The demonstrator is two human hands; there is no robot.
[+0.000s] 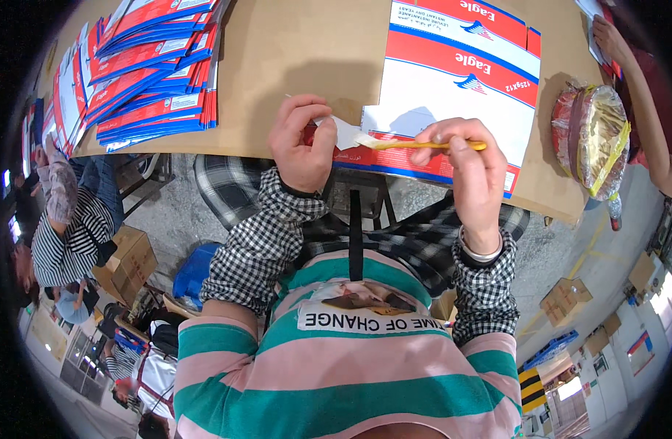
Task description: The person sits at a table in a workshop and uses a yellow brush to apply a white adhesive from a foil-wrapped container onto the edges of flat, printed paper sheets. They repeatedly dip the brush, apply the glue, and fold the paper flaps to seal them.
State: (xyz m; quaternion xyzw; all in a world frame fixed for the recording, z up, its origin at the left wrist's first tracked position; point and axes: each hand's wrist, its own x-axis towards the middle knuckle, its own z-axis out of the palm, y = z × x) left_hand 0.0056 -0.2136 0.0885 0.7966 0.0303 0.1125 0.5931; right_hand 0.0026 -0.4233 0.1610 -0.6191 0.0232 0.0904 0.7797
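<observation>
My right hand (469,157) grips a brush with a slim yellow handle (424,144), pinched between thumb and fingers. Its pale tip touches a white pointed flap (345,136). My left hand (304,146) is closed on that flap's left side; part of it is hidden by the fingers. Under the brush, a flat printed carton sheet (424,91) in red, white and blue lies on the brown table (299,44), reaching its near edge. I cannot tell whether the flap belongs to this sheet.
Stacked flat cartons (153,80) in the same colours fill the table's left. A round bundle wrapped in clear film and yellow tape (591,139) sits at the right edge. Beyond it shows another person's arm (647,110). Brown boxes (127,260) stand on the floor behind, with people at left.
</observation>
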